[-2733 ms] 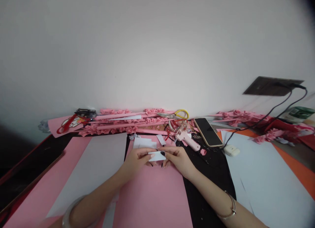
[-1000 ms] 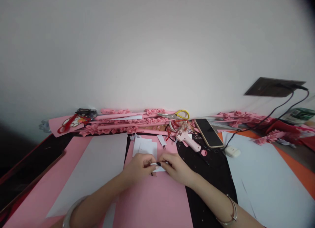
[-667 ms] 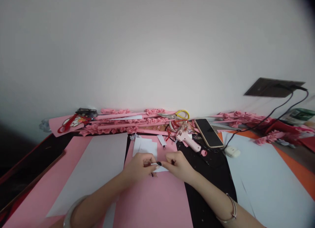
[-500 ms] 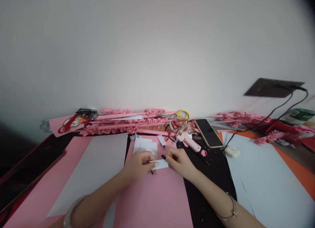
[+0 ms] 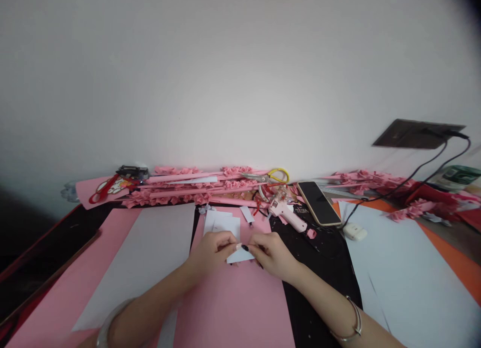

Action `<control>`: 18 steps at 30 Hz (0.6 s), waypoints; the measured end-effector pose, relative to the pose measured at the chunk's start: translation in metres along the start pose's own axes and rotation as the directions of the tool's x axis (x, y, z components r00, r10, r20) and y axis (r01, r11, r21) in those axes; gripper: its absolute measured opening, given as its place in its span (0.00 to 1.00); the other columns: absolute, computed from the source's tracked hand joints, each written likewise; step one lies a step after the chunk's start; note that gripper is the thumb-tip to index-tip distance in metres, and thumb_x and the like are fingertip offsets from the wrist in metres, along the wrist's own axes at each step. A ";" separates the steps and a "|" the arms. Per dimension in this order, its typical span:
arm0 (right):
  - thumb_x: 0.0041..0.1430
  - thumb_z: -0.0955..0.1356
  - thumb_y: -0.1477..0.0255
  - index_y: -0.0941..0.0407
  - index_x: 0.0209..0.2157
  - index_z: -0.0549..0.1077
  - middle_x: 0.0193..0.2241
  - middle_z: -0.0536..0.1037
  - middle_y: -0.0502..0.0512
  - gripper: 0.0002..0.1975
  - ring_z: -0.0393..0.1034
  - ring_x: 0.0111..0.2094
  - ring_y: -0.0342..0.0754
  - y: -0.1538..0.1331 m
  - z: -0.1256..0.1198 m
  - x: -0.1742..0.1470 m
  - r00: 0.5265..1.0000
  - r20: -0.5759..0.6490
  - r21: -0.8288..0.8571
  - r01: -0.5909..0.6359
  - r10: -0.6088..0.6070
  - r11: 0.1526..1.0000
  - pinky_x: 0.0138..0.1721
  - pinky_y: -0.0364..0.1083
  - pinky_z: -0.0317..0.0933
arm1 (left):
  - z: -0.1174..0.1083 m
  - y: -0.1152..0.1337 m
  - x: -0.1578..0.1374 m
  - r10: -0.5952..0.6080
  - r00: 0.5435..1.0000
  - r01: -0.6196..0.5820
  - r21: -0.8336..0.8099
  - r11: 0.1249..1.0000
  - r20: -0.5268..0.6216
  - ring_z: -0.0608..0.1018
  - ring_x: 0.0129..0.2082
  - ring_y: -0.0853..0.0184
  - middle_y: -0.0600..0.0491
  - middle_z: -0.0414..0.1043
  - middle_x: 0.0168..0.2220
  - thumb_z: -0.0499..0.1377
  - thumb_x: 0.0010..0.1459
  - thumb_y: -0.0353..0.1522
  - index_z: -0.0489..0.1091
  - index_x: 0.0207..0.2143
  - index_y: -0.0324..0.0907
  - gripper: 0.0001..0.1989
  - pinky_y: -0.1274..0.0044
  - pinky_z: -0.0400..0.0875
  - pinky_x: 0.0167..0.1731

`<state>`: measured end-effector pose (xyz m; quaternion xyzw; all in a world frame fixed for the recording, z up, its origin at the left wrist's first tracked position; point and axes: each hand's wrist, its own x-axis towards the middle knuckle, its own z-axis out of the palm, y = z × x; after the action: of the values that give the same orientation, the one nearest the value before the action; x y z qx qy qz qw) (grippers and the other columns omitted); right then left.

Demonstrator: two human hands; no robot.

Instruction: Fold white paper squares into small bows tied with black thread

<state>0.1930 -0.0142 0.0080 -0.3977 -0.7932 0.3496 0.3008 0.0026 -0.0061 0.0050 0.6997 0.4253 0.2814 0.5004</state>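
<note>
Between my hands is a small white piece of paper (image 5: 240, 255), pinched along its upper edge from both sides. My left hand (image 5: 210, 250) grips it with thumb and fingertips on the left. From the right, my right hand (image 5: 273, 252) pinches it too, the dark-nailed thumb almost touching the left thumb. Below lies a pink paper sheet (image 5: 233, 308). Just behind my left hand, several white paper pieces (image 5: 227, 223) overlap on the sheet. A small white strip (image 5: 247, 214) rests farther back.
A pink glue gun (image 5: 287, 215) lies right of the sheet, beside a phone (image 5: 319, 202). Yellow-handled scissors (image 5: 278, 175) and pink paper flowers (image 5: 173, 195) line the wall. A white charger (image 5: 355, 231) sits on white paper (image 5: 406, 273) at right; cords run to a wall socket (image 5: 417, 133).
My right hand has shifted slightly left and now pinches the white paper as well. The paper has tilted, and both thumbs have come together at its upper edge.
</note>
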 end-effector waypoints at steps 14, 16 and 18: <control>0.57 0.64 0.68 0.57 0.18 0.61 0.10 0.64 0.45 0.16 0.57 0.12 0.37 0.003 0.001 0.000 0.983 -0.082 0.181 -0.148 0.165 0.972 0.15 0.37 0.49 | -0.003 -0.005 0.000 -0.025 0.984 0.025 -0.002 1.000 -0.178 0.59 0.13 0.76 0.64 0.48 0.14 0.56 0.53 0.38 0.50 0.17 0.42 0.19 0.83 0.52 0.15; 0.57 0.63 0.66 0.57 0.17 0.61 0.09 0.63 0.44 0.17 0.55 0.10 0.37 0.004 0.001 0.001 0.973 -0.076 0.264 -0.189 0.216 0.946 0.13 0.36 0.48 | -0.004 -0.003 0.000 0.020 0.966 -0.010 0.040 0.999 -0.259 0.59 0.15 0.75 0.63 0.50 0.16 0.58 0.51 0.36 0.56 0.20 0.42 0.15 0.83 0.52 0.17; 0.57 0.63 0.64 0.57 0.17 0.60 0.09 0.63 0.44 0.18 0.53 0.09 0.36 0.005 0.001 0.003 0.961 -0.048 0.347 -0.241 0.273 0.907 0.11 0.36 0.47 | -0.004 0.001 0.000 0.102 0.952 -0.073 0.109 0.991 -0.290 0.60 0.19 0.74 0.61 0.55 0.21 0.61 0.48 0.34 0.63 0.27 0.42 0.09 0.83 0.55 0.19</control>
<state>0.1931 -0.0101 0.0039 -0.4576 -0.6468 0.4975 0.3533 -0.0009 -0.0046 0.0073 0.6915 0.4768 0.3836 0.3840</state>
